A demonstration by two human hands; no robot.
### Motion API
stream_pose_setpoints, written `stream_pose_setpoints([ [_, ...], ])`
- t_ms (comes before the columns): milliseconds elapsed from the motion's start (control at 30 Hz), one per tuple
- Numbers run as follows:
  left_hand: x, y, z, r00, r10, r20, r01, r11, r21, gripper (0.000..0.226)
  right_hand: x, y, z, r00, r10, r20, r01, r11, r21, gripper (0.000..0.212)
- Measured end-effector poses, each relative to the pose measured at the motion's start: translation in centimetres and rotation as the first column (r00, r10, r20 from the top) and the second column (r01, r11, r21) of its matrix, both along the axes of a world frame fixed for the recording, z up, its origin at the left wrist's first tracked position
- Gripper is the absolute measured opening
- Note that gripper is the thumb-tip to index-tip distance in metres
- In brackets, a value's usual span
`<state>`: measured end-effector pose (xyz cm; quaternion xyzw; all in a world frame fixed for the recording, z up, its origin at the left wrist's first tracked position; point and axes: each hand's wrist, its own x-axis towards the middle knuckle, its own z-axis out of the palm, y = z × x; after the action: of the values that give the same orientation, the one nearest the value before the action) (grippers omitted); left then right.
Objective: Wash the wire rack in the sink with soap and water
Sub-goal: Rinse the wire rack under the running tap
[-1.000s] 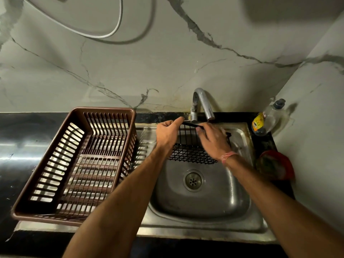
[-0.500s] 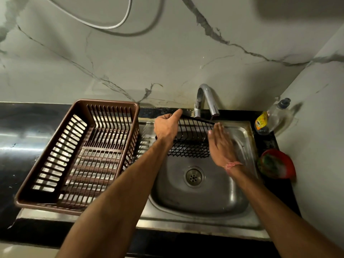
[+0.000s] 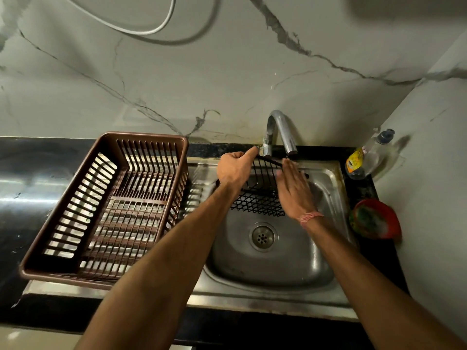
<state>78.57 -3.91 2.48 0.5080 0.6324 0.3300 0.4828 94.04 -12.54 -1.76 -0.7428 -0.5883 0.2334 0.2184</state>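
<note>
where the head view looks down on the counter, a black wire rack [image 3: 257, 195] stands tilted over the back of the steel sink [image 3: 326, 248], just right of the frame's centre, its mesh bottom hanging toward the drain [image 3: 262, 236]. the left hand [image 3: 235, 170] grips the rack's top rim at its left corner, fingers curled round the wire and the index finger stretched out along the rim toward the tap [image 3: 280, 132]. the right hand [image 3: 293, 190] lies flat against the rack's right side, fingers straight and together, their tips at the top rim just under the tap's spout; it holds nothing. a pink thread band [image 3: 309, 217] circles the right wrist. whether water runs from the spout is hard to tell, though a thin streak may show below it.

at left of the frame a brown plastic dish basket [image 3: 63, 223] sits partly on the sink's drainboard, well apart from the rack. at the right edge, on the black counter [image 3: 30, 173], a clear soap bottle [image 3: 366, 157] with a yellow label leans against the wall, and nearer the viewer a red bowl [image 3: 391, 218] holds a green scrub pad [image 3: 366, 218]. along the top of the frame a white cable [image 3: 151, 30] loops across the marbled wall [image 3: 227, 84].
</note>
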Motion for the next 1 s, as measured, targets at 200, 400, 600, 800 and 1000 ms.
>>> stream_pose_setpoints([
  [200,3.0,-0.8,0.8,0.976,-0.122,-0.182,0.128,0.992,0.019,0.075,-2.6,2.7,4.0,0.859,-0.11,-0.5,0.168,0.983,0.073,0.043],
  [400,1.1,0.1,0.3,0.817,-0.39,-0.425,0.476,0.872,0.117,0.06,0.3,3.7,3.3,0.686,-0.339,-0.644,0.344,0.931,-0.123,0.045],
  [600,-1.4,0.3,-0.9,0.907,-0.322,-0.271,0.344,0.938,0.038,0.057,2.0,3.5,2.2,0.497,-0.41,-0.764,0.399,0.891,-0.218,0.037],
  [800,-1.7,-0.3,-1.7,0.982,-0.094,0.164,0.13,0.964,-0.232,0.066,3.0,2.8,1.4,0.37,-0.377,-0.849,0.418,0.884,-0.211,0.032],
  [1000,0.4,-0.9,-0.5,0.948,0.116,0.298,-0.038,0.966,-0.255,0.032,3.0,2.7,2.8,0.676,-0.277,-0.683,0.254,0.957,-0.137,0.049],
])
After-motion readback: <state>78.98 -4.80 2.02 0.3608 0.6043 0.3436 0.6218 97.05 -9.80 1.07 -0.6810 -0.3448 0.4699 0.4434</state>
